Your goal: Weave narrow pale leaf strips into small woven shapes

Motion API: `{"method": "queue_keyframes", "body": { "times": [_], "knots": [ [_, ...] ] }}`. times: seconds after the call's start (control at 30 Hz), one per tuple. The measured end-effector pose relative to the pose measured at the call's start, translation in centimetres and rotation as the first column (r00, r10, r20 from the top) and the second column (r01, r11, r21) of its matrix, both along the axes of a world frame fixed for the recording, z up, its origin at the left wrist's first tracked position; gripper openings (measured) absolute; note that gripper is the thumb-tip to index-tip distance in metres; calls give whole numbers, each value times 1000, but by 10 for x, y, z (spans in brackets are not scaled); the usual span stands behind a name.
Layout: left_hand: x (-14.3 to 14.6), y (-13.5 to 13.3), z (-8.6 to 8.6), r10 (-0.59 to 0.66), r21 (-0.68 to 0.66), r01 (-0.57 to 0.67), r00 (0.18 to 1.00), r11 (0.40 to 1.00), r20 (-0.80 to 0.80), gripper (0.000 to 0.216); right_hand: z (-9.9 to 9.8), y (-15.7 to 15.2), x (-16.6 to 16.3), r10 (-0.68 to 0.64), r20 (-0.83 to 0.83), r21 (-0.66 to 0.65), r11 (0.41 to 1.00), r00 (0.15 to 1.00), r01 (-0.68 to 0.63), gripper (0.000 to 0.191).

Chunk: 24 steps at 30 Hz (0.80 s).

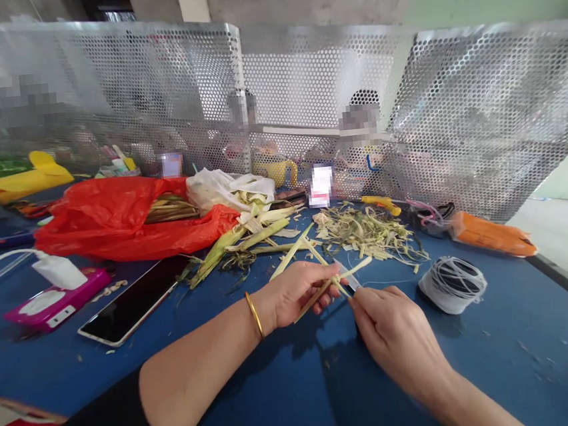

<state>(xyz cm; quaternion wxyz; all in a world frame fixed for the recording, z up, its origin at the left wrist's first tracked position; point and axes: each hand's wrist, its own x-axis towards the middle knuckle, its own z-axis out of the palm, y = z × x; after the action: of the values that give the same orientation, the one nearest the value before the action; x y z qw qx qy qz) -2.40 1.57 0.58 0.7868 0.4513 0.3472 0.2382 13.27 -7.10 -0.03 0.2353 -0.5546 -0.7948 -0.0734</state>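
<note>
My left hand (299,293) is closed around a few pale yellow-green palm leaf strips (319,263) that cross above the blue table (291,393). A gold bangle sits on that wrist. My right hand (393,333) is pinched at the strips' crossing point, its fingertips touching the left hand's; a small pale blade-like piece (346,275) shows at the fingertips, but I cannot make out what it is. A spool of white thread (452,284) lies just right of both hands.
A heap of leaf trimmings (371,231) and whole leaves (236,241) spilling from a red plastic bag (118,219) lie behind. A black phone (136,301) and pink device (54,303) sit left. An orange-handled tool (492,234) lies right. Perforated metal screens (302,90) close off the table's back.
</note>
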Motion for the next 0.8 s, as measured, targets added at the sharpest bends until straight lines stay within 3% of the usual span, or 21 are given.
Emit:
{"method": "queue_keyframes", "body": {
  "times": [0.17, 0.33, 0.47, 0.57, 0.63, 0.7, 0.8],
  "knots": [
    [0, -1, 0, 41, 82, -36, 997, 996, -66, 26, -1, 3, 2, -15, 19, 3, 1000, 1000, 15, 36],
    [5, -5, -7, 149, 202, -129, 985, 971, -83, 19, 0, 2, -2, 77, 41, 20, 997, 996, -78, 36],
    [6, -5, -7, 132, 161, -119, 988, 980, -74, 23, 1, 0, -5, 113, 38, 4, 994, 993, -113, 35],
    [3, -2, -6, 71, 77, -69, 997, 995, -32, 28, 2, -2, -4, 136, -129, -89, 985, 982, -148, 39],
    [0, 2, -5, 16, 9, -16, 999, 1000, 47, 30, 3, -1, 0, 105, -380, -189, 964, 919, -188, 45],
    [-2, 5, -4, -27, -61, 36, 991, 998, 132, 27, 4, 3, 5, -17, -623, -243, 955, 782, -172, 51],
    [-2, 5, -4, -70, -127, 100, 973, 987, 219, 20, 2, 12, 10, -203, -802, -313, 944, 562, -106, 40]
  ]
}}
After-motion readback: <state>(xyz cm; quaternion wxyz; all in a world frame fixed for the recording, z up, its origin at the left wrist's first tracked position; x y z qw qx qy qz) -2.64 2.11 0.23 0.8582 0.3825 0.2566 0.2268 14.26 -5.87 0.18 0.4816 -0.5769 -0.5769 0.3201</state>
